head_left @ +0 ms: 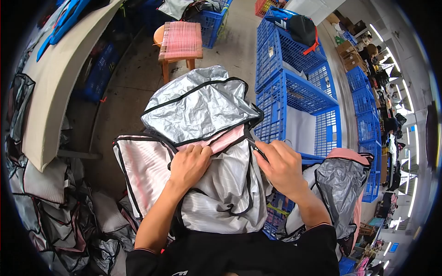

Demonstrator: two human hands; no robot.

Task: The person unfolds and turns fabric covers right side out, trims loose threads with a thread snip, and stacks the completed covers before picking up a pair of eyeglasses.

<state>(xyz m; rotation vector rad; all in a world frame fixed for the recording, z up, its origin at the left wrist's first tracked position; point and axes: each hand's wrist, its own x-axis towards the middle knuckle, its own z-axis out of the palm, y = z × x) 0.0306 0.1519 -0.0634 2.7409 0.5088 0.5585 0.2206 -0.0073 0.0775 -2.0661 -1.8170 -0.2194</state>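
Got silver/pink bag (pixel 216 204) spread open right in front of torso, w/ foil flap (pixel 198 108) lying on far side, twd stool (pixel 182 40). Prob. light + soft, floppy, maybe a bit stiffer along black binding (pixel 197 93). Likely slick on foil, creases easily, not v. fragile but could get nicked by a sharp tip. Best held at bound edges or seams, not mid-panel. On L hand (pixel 190 164): fingers bunched close, pinching bag fabric just near of pink strip (pixel 231 136); can't see exact thumb contact. On R hand (pixel 284 164): fingers curled round black-handled tool (pixel 261 154), w/ tip aimed far-left at bound edge; can't tell if touching. Re position: lies under L fingertips, spans gap btwn hands, ends just left of R fingers. Also see blue crate (pixel 270 108) far right, 2nd bag (pixel 338 180) near right, fabric pile (pixel 57 223) near left.
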